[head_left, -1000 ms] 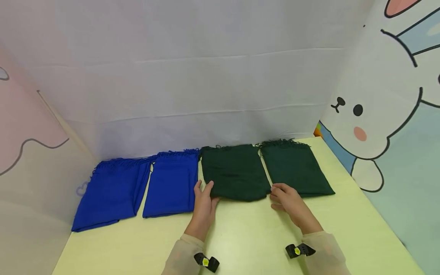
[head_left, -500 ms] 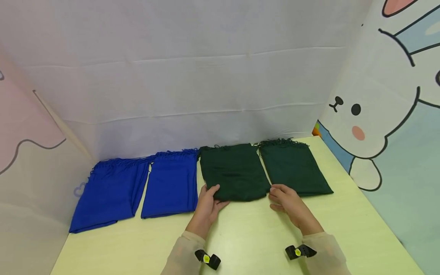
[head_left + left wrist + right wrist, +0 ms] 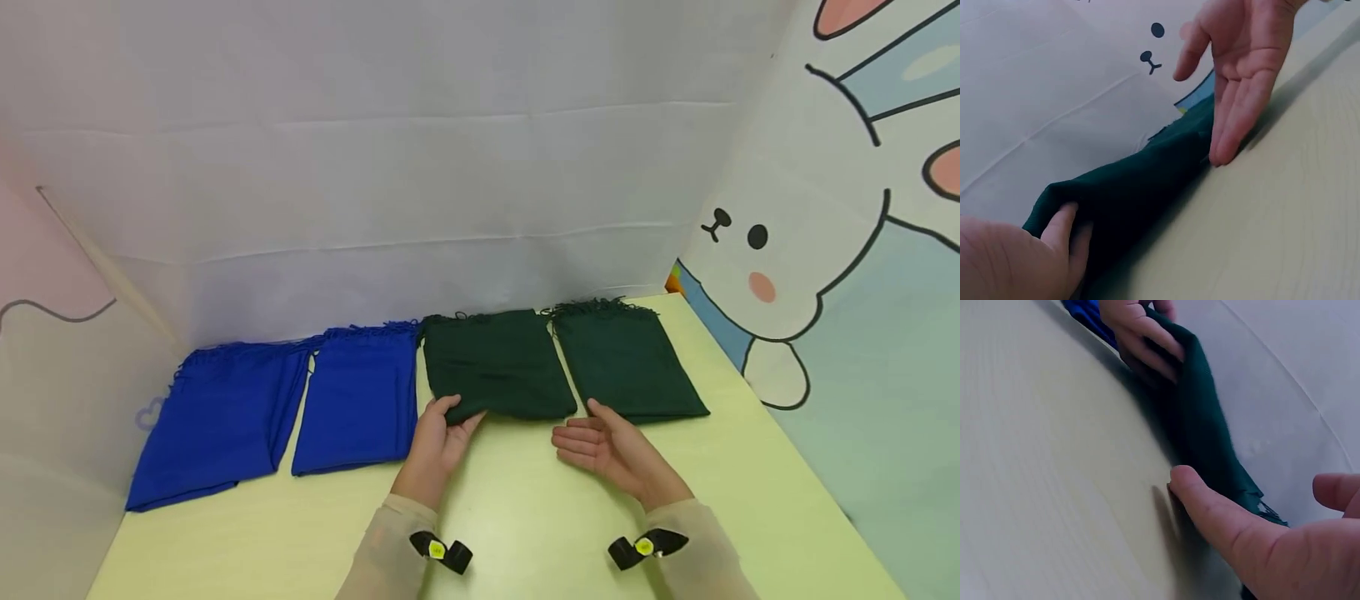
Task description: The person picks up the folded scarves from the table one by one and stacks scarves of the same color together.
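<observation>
A folded dark green fringed scarf point(image 3: 498, 367) lies in the middle of the row. My left hand point(image 3: 435, 446) grips its near left corner, thumb on top and fingers beneath, and lifts that front edge a little, as the left wrist view shows at the raised cloth point(image 3: 1129, 187). Just in front of the scarf's near right corner is my right hand point(image 3: 611, 450), fingers straight, palm turned to the left, thumb raised, holding nothing. In the right wrist view its extended fingers point(image 3: 1222, 519) point along the scarf's front edge.
To the right lies a second folded green scarf point(image 3: 630, 367). Two folded blue scarves, one point(image 3: 360, 400) beside the green and another point(image 3: 225, 417) farther left, complete the row. All lie on a pale yellow table point(image 3: 525, 517) against a white cloth backdrop point(image 3: 420, 183).
My right hand has let go of the green scarf's near right corner and straightened its fingers. My left hand has taken hold of the near left corner and raised the front edge slightly.
</observation>
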